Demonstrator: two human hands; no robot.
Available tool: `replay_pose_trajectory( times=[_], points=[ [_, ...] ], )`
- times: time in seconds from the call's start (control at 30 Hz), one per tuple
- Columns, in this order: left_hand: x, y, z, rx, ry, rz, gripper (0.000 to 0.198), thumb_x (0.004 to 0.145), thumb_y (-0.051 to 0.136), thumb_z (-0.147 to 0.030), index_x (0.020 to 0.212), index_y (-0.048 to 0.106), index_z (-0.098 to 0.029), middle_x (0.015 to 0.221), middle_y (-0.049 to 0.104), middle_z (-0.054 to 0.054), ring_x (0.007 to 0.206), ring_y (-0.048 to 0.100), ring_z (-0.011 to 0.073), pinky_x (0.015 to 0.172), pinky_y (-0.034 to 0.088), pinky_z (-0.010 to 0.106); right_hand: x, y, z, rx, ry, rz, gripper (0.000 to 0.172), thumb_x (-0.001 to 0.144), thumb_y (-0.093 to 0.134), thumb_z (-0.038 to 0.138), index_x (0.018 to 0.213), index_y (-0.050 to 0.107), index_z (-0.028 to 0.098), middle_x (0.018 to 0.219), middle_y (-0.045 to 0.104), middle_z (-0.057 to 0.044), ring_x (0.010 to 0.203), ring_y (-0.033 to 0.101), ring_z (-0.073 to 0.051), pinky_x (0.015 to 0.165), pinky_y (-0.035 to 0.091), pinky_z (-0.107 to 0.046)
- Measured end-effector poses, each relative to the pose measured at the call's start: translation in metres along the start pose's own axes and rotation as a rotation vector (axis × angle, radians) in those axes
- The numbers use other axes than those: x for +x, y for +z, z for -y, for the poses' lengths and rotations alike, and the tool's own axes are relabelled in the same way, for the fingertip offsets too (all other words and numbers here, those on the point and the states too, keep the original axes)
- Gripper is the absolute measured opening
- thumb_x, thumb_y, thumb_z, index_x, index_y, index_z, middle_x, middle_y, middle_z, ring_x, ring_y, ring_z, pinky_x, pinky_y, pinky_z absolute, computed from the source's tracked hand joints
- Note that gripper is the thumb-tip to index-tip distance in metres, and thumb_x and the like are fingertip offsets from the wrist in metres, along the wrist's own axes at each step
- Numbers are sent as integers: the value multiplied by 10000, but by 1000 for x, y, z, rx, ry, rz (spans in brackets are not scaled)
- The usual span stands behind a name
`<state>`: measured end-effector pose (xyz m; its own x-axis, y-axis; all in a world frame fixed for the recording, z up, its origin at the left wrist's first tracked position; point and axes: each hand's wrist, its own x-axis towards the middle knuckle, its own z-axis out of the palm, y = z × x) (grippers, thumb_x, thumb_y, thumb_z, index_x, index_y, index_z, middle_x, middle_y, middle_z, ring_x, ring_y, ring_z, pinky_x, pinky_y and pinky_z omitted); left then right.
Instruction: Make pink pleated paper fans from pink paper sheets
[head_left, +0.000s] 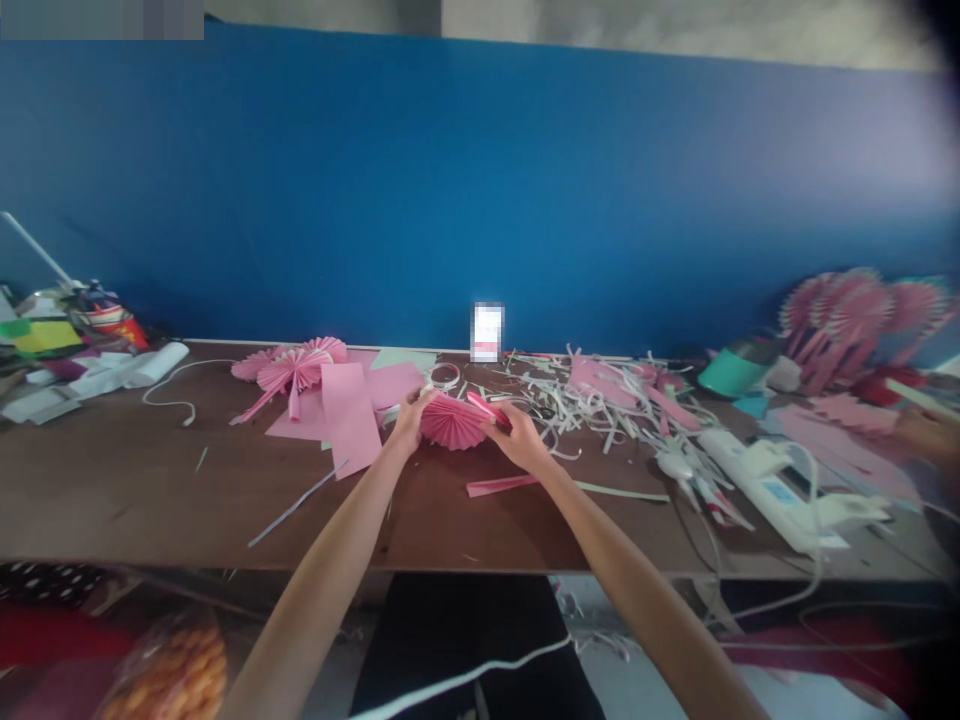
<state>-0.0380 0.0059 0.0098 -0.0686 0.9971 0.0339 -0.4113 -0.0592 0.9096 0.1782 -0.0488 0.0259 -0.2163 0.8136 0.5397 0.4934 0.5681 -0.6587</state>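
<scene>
A blue wall (480, 190) filled the upper frame, and a brown table (225, 500) ran across the middle beneath it. Cut strips (600, 410), mostly white, lay in a loose heap right of center. At the far right stood a cluster of pink rosettes (859, 305), with a white power strip (765, 490) below and to their left. Pink sheets (351, 410) overlapped left of center, and finished fans (296, 368) lay beside them at their upper left. A bag (176, 670) of orange pieces occupied the lower left corner region. Near the center of the frame, the left hand (411, 422) pinched the left edge of the pleated pink fan (453, 424), which lay between the two hands with its folds spread. The right hand (517, 435), at the fan's right edge, had its fingers closed on a red tool (487, 408); whether these fingers also gripped the paper could not be told. A green cup (731, 368) was tilted at the right. A pink strip (499, 486) lay on the table below the fan, partly under the right forearm. Smallest was a tape roll (454, 381), just above the fan.
</scene>
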Motion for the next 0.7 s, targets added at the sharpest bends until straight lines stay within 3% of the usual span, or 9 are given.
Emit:
replay_pose_trajectory(
  times=[0.2,0.33,0.43,0.57,0.7],
  points=[
    [-9,4,-4,-156,-34,238,496,633,774,-333,1074,607,-176,874,690,55,803,659,196,719,497,308,-1,3,-2,53,-25,-138,164,867,547,335,893,646,207,813,590,-18,749,552,-176,708,446,-300],
    [-20,7,-5,-219,-89,266,434,719,710,-372,1089,614,-167,964,694,100,876,661,225,746,517,342,1,3,-4,58,3,-273,154,836,595,347,834,667,212,834,518,-28,782,529,-185,726,461,-326],
    [-23,12,-3,-187,-123,276,424,697,740,-309,1079,617,-172,994,690,91,876,663,216,744,521,335,1,1,-2,12,-29,-343,125,828,590,319,808,651,211,920,535,-53,882,544,-210,810,456,-363],
    [-23,20,-1,-117,-92,237,433,638,798,-221,1026,616,-155,950,690,74,831,667,182,761,523,313,0,-3,7,-80,-116,-224,81,790,579,246,717,565,215,1036,624,-63,973,574,-234,950,375,-435],
    [-24,21,-1,-129,-61,143,496,651,799,-246,1089,570,-208,922,683,29,784,671,155,731,528,300,-3,-1,14,-80,-179,-52,60,763,568,198,722,534,225,1101,664,-47,969,579,-232,925,388,-422]
  ],
)
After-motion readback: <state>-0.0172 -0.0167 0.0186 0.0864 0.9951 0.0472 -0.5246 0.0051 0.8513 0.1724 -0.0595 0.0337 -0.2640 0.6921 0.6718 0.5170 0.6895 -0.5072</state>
